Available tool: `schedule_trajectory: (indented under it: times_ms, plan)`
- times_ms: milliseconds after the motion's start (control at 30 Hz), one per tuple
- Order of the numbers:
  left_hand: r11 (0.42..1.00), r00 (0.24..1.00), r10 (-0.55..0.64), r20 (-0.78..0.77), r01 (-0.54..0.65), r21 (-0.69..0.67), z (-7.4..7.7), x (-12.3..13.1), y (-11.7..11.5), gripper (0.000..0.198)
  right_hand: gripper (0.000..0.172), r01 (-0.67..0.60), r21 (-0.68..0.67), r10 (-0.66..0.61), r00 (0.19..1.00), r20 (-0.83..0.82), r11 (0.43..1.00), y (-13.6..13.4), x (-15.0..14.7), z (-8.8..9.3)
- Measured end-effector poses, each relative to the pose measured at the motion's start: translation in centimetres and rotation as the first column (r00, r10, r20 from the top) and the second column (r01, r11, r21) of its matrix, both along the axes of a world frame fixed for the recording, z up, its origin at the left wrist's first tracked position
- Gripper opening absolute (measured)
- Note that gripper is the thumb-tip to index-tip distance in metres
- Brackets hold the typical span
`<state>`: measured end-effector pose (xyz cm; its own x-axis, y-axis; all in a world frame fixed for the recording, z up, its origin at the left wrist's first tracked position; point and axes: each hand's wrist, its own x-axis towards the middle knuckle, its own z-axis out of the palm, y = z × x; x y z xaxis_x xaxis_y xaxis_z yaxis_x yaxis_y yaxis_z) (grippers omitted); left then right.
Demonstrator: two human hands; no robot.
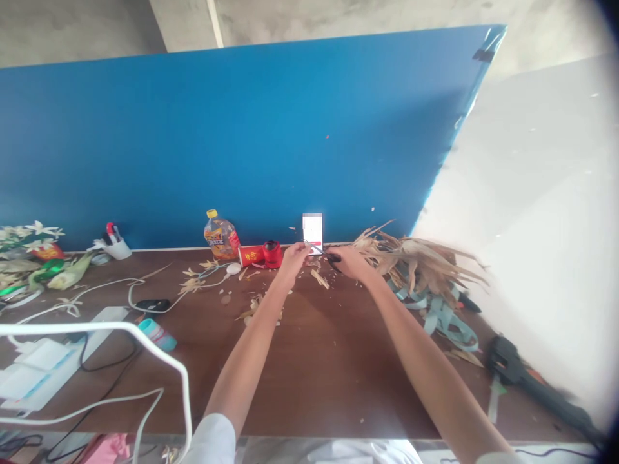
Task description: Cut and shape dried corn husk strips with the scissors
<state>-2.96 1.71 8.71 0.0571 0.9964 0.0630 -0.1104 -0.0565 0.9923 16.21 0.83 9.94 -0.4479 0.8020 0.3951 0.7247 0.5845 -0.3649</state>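
Both my arms reach far across the brown table [309, 374] toward the blue back board. My right hand [349, 261] is closed on black-handled scissors [329, 255], their blades pointing left. My left hand [294, 256] pinches the end of a thin dry leaf strip [309, 245] that meets the scissor blades. Just behind my hands a phone [312, 232] stands upright against the board. Cut leaf scraps [256, 303] lie scattered under and left of my hands.
A heap of dry leaves [420, 261] and pale blue strips [442, 316] lie right of my hands, a black glue gun [522, 374] near the right edge. A drink bottle [221, 235], red cup [251, 255], red tape roll [273, 254], white cables [159, 293] and flowers [29, 248] fill the left.
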Motion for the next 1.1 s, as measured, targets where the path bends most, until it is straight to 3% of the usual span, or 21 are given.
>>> schedule_trajectory:
  times_ms: [267, 500, 733, 900, 1100]
  plan:
    - [0.999, 0.999, 0.011, 0.035, -0.012, 0.034, -0.2, 0.1, 0.2, 0.024, 0.023, 0.021, 0.013, -0.021, 1.000, 0.013, 1.000, 0.0, 0.0, 0.2]
    - [0.998, 0.999, 0.021, 0.029, -0.023, 0.066, -0.2, 0.0, 0.5, 0.022, 0.022, 0.035, 0.104, -0.033, 0.999, -0.015, 0.994, 0.0, -0.1, 0.2]
    - [0.987, 0.998, 0.050, -0.031, -0.045, 0.152, -0.7, -0.2, 0.4, 0.030, 0.024, 0.090, 0.060, -0.094, 0.993, 0.069, 0.994, 0.2, -0.1, -0.2]
    - [0.990, 0.996, 0.085, 0.027, -0.087, 0.106, -0.1, -0.3, 0.1, 0.027, 0.022, 0.114, 0.048, -0.118, 0.990, 0.078, 0.992, 0.4, -0.1, -0.7]
    - [0.992, 0.984, 0.111, 0.141, -0.117, 0.040, 0.3, -0.2, -0.2, 0.028, 0.024, 0.093, -0.001, -0.093, 0.994, -0.058, 0.996, 0.5, -0.1, -0.9]
